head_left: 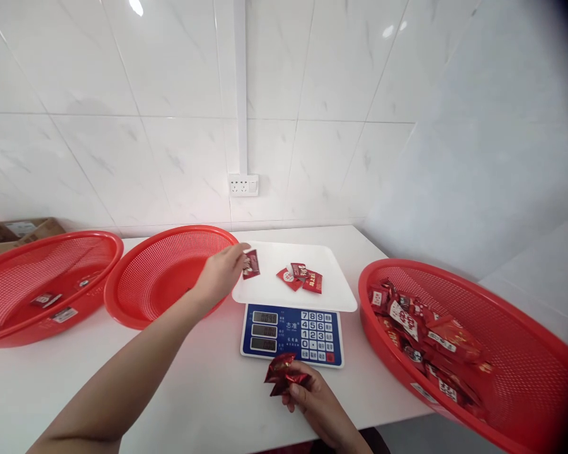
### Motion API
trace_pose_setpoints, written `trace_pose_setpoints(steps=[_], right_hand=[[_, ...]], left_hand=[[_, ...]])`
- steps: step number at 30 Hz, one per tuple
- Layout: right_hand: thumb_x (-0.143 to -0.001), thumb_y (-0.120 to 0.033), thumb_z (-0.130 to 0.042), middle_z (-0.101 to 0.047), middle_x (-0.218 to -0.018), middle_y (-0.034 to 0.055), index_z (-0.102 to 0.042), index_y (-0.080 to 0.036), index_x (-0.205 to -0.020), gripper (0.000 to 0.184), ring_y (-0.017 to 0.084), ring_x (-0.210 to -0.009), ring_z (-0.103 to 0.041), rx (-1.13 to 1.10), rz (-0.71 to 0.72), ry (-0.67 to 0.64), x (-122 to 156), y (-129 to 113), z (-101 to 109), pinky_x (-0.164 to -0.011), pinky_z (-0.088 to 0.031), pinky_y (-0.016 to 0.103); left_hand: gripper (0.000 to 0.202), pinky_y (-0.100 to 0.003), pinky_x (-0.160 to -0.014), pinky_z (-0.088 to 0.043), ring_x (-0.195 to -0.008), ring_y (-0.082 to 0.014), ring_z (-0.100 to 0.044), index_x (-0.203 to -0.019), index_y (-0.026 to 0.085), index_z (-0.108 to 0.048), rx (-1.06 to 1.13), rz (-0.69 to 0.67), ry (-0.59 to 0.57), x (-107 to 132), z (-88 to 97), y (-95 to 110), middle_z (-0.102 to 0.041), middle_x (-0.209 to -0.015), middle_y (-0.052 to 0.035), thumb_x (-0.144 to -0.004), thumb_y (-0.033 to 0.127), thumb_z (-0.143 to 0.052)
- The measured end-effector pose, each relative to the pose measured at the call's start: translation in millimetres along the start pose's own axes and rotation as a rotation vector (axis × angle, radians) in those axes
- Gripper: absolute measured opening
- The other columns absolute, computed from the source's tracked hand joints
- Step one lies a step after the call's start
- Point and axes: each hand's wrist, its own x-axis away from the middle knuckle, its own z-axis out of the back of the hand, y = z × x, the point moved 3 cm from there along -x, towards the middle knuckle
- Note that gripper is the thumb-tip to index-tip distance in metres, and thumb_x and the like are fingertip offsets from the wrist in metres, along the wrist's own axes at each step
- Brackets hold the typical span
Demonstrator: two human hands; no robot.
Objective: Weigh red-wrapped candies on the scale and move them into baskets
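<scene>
The left hand is stretched forward over the left edge of the scale's white tray. Its thumb and fingertips are pinched together on a single packet, red with a white label. The single packet is held upright just above the tray's left rim.

The right hand rests low on the white table, just in front of the scale. Its fingers are curled closed around a bunch of packets, which sticks out to the left of the fingers, near the scale's keypad.

Three loose packets lie together on the middle of the tray, apart from the single packet. The scale's front panel shows three displays and a number pad; the readings are too small to tell.

The right basket, red mesh, stands to the right of the scale and holds a heap of red packets along its near-left side. The middle basket stands just left of the tray, under the left forearm. The far-left basket holds a few packets. A cardboard box sits behind it. A wall socket is mounted on the tiled wall above the scale.
</scene>
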Motion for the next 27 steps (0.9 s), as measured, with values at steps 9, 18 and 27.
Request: trace_pose_setpoints(steps=[9,18,27], right_hand=[[-0.065,-0.042,-0.078,-0.069,-0.084,0.0057,-0.066,-0.02,-0.097,0.041,0.013,-0.061,-0.059,-0.012,-0.009,0.009,2.3,-5.4,-4.6,-0.056,-0.041,0.024],[-0.063,-0.04,-0.079,-0.067,-0.077,0.0041,-0.068,-0.019,-0.095,0.039,0.011,-0.059,-0.057,-0.04,-0.014,-0.019,0.0,-8.0,-5.4,-0.054,-0.038,0.022],[-0.064,-0.041,-0.078,-0.068,-0.08,0.0051,-0.067,-0.019,-0.098,0.043,0.011,-0.059,-0.057,-0.035,-0.007,-0.01,-3.8,2.1,2.8,-0.054,-0.038,0.022]], left_hand=[[0.033,-0.031,-0.057,-0.044,-0.087,-0.0258,-0.062,-0.113,0.022,-0.055,-0.162,0.31,0.009,14.6,28.5,-53.5,-0.067,-0.102,-0.0062,-0.089,0.032,-0.034],[0.031,-0.031,-0.078,-0.049,-0.095,-0.02,-0.061,-0.106,0.023,-0.06,0.118,0.008,-0.104,56.1,-2.5,10.3,-0.067,-0.104,-0.0044,-0.09,0.04,-0.04],[0.027,-0.034,-0.092,-0.044,-0.107,-0.0199,-0.053,-0.108,0.018,-0.057,0.16,-0.252,-0.26,17.6,-56.6,54.6,-0.064,-0.11,-0.0068,-0.09,0.019,-0.038]])
